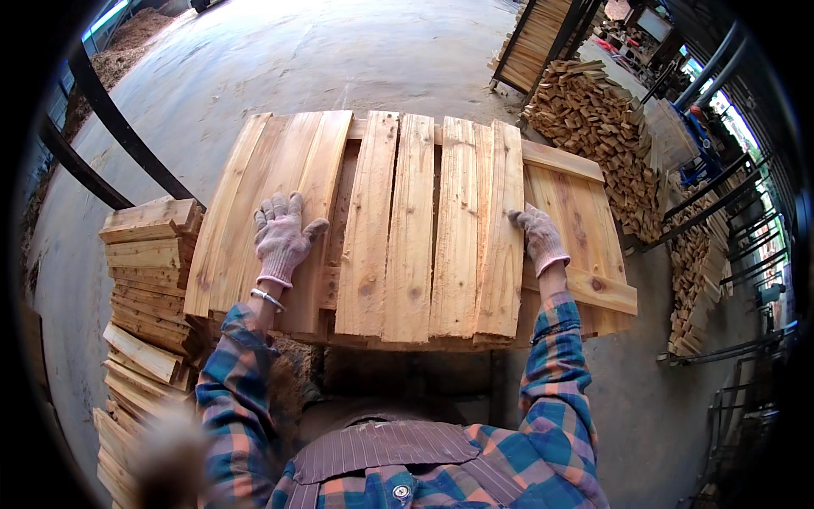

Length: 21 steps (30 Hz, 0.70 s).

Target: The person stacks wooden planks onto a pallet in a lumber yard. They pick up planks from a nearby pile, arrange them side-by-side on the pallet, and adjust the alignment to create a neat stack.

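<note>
Pale, knotty wooden planks (411, 229) lie side by side, centre. Pink-grey gloved left hand (284, 237): fingers spread, unclenched, on top; matching right hand (541, 237): fingers curled at right edge, grip unclear. Even inward pressure should narrow gaps.

Heaped wood pieces (593, 136) and stacked slats (146, 254) show a timber workshop

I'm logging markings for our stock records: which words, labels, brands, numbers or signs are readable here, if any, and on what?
There are none I can read.
Pale boards under the hands: grain and knots, no legible lettering.
Gloves: no legible lettering.
Round button at the chest: too small to tell.
Blue equipment at far right: too small and blurred.
</note>
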Motion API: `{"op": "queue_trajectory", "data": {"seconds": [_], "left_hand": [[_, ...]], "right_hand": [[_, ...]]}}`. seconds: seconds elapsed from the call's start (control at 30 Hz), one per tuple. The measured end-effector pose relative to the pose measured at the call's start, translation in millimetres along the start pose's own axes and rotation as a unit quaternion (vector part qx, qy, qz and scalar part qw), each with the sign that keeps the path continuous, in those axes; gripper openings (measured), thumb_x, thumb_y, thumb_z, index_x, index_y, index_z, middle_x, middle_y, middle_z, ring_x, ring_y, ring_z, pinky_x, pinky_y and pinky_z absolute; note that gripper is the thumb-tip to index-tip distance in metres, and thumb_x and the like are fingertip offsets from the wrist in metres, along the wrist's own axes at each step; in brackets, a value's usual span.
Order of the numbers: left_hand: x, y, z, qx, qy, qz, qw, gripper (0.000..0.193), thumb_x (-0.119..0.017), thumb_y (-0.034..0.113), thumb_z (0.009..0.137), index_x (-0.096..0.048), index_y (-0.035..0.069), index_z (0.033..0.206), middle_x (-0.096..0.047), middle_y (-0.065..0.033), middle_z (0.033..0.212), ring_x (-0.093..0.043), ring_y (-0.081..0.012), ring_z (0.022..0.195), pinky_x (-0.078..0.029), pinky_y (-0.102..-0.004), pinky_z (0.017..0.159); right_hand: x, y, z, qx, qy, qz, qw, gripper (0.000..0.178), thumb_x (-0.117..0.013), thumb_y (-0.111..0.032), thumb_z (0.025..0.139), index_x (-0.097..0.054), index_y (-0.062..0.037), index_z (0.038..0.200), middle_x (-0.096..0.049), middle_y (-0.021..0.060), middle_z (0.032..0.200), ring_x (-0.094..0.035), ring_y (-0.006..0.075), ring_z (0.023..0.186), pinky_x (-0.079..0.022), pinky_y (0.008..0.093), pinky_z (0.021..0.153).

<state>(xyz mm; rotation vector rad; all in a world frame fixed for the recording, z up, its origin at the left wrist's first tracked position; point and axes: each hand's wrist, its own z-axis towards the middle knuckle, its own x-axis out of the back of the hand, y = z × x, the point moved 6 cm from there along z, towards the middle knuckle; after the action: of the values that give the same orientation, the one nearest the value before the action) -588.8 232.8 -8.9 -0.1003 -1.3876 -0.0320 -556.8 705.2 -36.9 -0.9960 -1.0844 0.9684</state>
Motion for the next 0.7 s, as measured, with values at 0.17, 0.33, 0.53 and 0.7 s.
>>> {"op": "queue_trajectory", "data": {"seconds": [0.17, 0.33, 0.53, 0.7], "left_hand": [[-1.6, -3.4, 0.5, 0.004, -0.025, -0.021, 0.999, 0.09, -0.037, 0.075, 0.085, -0.038, 0.009, 0.146, -0.036, -0.0213, 0.147, -0.029, -0.0426, 0.138, -0.02, -0.0531, 0.115], [-4.0, -1.9, -0.1, 0.011, -0.03, -0.022, 0.999, 0.093, -0.035, 0.077, 0.084, -0.037, 0.009, 0.146, -0.029, -0.0234, 0.153, -0.026, -0.0436, 0.14, -0.018, -0.0533, 0.115], [1.5, -1.4, -0.4, 0.003, -0.035, -0.031, 0.999, 0.093, -0.034, 0.078, 0.083, -0.039, 0.008, 0.145, -0.032, -0.0251, 0.15, -0.028, -0.044, 0.139, -0.017, -0.0537, 0.115], [0.4, -0.8, -1.5, 0.005, -0.045, -0.046, 0.998, 0.094, -0.035, 0.077, 0.083, -0.039, 0.007, 0.145, -0.031, -0.0264, 0.15, -0.027, -0.0459, 0.139, -0.017, -0.0535, 0.116]], "right_hand": [[4.9, 50.5, 35.3, -0.104, 0.052, 0.13, 0.985, 0.017, -0.055, -0.009, 0.095, -0.064, 0.0038, 0.101, -0.068, 0.0062, 0.089, -0.061, 0.0104, 0.073, -0.05, 0.0226, 0.066], [14.3, 45.5, 21.2, -0.076, 0.097, -0.006, 0.992, 0.023, -0.068, -0.021, 0.09, -0.063, 0.0013, 0.095, -0.064, 0.004, 0.078, -0.054, 0.0071, 0.069, -0.047, 0.0271, 0.061], [45.6, -48.4, 18.2, -0.113, 0.124, -0.491, 0.855, 0.044, -0.07, -0.023, 0.086, -0.059, 0.0003, 0.121, -0.069, 0.0181, 0.097, -0.066, 0.0213, 0.077, -0.054, 0.0324, 0.067], [-67.5, -73.2, 27.0, -0.146, -0.014, -0.483, 0.863, 0.083, -0.073, -0.042, 0.082, -0.034, -0.0103, 0.148, -0.066, 0.0197, 0.103, -0.068, 0.0266, 0.087, -0.055, 0.0417, 0.07]]}}
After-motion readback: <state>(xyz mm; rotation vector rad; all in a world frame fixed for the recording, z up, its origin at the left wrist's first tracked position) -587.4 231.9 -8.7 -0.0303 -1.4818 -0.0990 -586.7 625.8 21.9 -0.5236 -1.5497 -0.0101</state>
